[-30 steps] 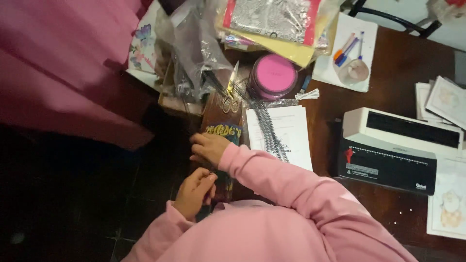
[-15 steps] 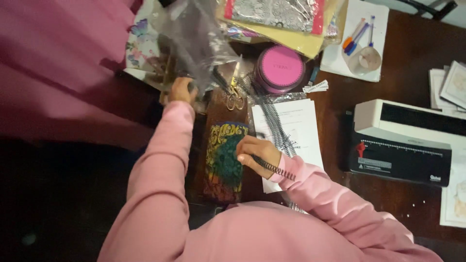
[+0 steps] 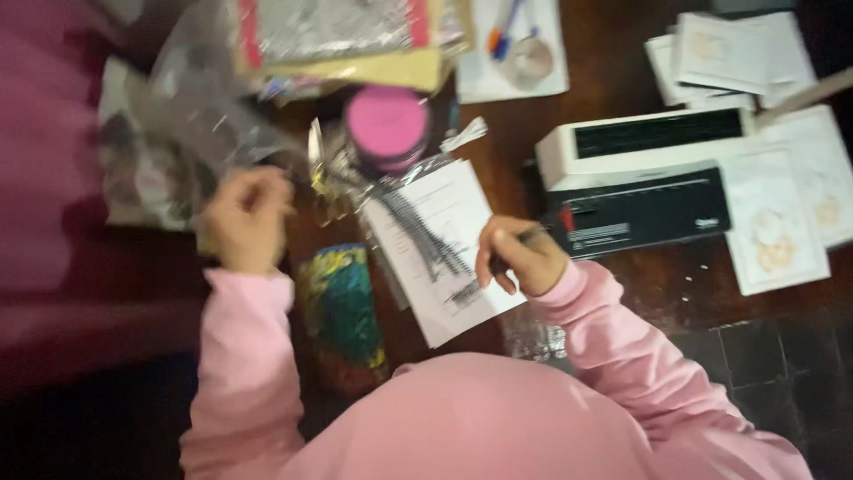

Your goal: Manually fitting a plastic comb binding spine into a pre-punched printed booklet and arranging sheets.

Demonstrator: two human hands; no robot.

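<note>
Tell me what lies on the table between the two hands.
In the head view, between the left hand and right hand lie a colourful patterned card and a white printed sheet with a dark strip.

Glossy dark wood table (image 3: 622, 80); crinkly clear plastic bag (image 3: 191, 116); matt white paper sheet (image 3: 444, 240).

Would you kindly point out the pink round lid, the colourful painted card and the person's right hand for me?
pink round lid (image 3: 386, 123), head view, on the middle of its flat top.
colourful painted card (image 3: 345, 302), head view, on its blue-green centre.
right hand (image 3: 520, 258), head view, on the back of the hand.
</note>
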